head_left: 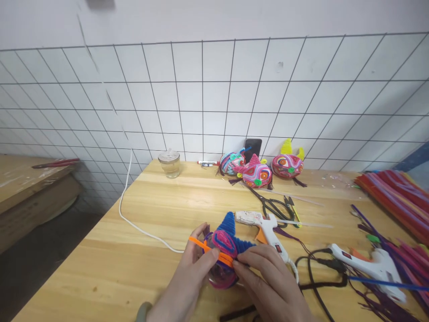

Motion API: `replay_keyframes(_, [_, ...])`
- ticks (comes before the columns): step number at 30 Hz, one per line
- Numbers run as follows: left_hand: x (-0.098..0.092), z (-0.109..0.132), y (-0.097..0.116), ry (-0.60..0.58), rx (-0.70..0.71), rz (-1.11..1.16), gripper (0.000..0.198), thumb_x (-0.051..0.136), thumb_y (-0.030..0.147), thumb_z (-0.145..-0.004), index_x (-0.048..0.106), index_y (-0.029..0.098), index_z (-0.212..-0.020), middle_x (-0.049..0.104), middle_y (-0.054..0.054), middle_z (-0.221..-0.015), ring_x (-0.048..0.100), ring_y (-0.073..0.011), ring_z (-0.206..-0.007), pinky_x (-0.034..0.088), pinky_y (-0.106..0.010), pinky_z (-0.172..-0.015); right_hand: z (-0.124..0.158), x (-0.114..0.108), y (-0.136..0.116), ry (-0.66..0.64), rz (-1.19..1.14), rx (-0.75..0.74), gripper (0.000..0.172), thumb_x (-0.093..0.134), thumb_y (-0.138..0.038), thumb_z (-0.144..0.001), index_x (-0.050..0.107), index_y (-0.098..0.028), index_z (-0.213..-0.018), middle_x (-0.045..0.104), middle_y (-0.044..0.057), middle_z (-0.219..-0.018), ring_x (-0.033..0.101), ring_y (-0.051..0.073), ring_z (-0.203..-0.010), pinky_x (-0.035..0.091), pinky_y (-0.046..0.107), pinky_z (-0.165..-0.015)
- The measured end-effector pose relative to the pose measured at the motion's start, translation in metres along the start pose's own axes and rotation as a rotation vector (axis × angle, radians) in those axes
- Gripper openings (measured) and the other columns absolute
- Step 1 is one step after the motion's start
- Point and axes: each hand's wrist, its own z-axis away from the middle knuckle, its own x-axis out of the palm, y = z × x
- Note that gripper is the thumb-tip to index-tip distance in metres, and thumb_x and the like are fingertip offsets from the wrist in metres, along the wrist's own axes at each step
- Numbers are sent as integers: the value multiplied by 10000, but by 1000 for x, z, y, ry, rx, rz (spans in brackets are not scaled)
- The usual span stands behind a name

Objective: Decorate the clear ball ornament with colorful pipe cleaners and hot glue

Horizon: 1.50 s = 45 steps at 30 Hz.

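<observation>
My left hand (191,273) and my right hand (268,277) both grip a small pipe-cleaner figure (225,250), pink and purple with blue ears, low over the wooden table (157,210). An orange pipe cleaner (209,251) runs across the figure's front, pinched between my left thumb and my right fingertips. Both hands have their fingers closed on the figure.
A white glue gun (264,226) lies just right of the figure, a second glue gun (372,266) further right among black cables. Scissors (275,205), three finished figures (258,172), a glass jar (169,163), a phone (252,149) and a pipe-cleaner bundle (398,197) sit behind.
</observation>
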Motion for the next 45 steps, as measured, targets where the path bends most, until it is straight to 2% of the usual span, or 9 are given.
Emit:
replay_keyframes(6, [-3,-4,-2,12,0,-23,851,777,392,-623,351,163,-1323,501,-187,-1338,502,-324,-1169,392,-428,-945,-10,1,-3,69,-25,13,140,506,-96,-924,645,-98,-939,673,101,-793,618,189,-761,524,314,-666])
replay_keyframes(11, [-4,-5,-3,-8,-14,18,911,811,402,-566,352,171,-1318,339,-187,-1473,425,-326,-1262,372,-396,-985,-12,0,-4,134,-78,197,47,558,-163,-905,586,-179,-871,661,58,-778,651,149,-731,540,217,-665])
replay_keyframes(15, [-1,-4,-1,-11,-19,18,932,804,401,-575,320,161,-1335,373,-204,-1446,415,-333,-1270,366,-413,-983,-4,-1,1,98,-107,248,65,581,-140,-865,563,-199,-885,651,60,-831,656,153,-787,546,209,-695])
replay_keyframes(21, [0,-3,2,-2,-30,46,995,808,389,-560,271,147,-1363,485,-205,-1334,473,-327,-1198,388,-405,-923,-12,-6,0,59,-6,39,162,574,-80,-846,657,-144,-969,661,99,-847,629,195,-799,532,321,-723])
replay_keyframes(25, [-2,-4,0,-25,-40,57,968,796,370,-579,273,130,-1357,586,-181,-1192,573,-267,-985,420,-383,-836,-14,-7,1,58,12,-26,170,592,-61,-834,656,-111,-984,706,107,-821,643,200,-811,517,335,-760])
replay_keyframes(30, [-2,-6,-1,-12,-49,69,925,802,379,-570,312,153,-1322,625,-140,-1093,593,-218,-834,432,-356,-758,-6,-8,6,11,43,-142,160,551,-126,-898,632,-135,-1036,774,70,-886,676,186,-928,431,345,-968])
replay_keyframes(34, [0,-5,1,10,-40,97,878,812,355,-559,358,159,-1285,632,-127,-1072,596,-247,-925,435,-355,-786,-5,-14,6,-94,61,-149,283,492,-136,-939,555,-123,-1215,767,61,-985,655,172,-1031,361,340,-1061])
replay_keyframes(40, [0,-3,3,10,-60,84,855,782,366,-617,329,183,-1318,647,-126,-1112,618,-195,-774,435,-328,-705,-12,-20,4,-153,62,-190,446,446,-163,-964,387,-104,-1403,750,51,-1050,650,187,-1043,245,358,-1133])
replay_keyframes(45, [-3,-3,4,-14,-58,73,878,770,388,-641,294,207,-1356,643,-126,-1144,637,-218,-783,450,-350,-703,-4,-10,2,-55,-87,-9,460,487,-96,-919,428,-172,-1369,754,71,-998,671,172,-989,474,301,-965])
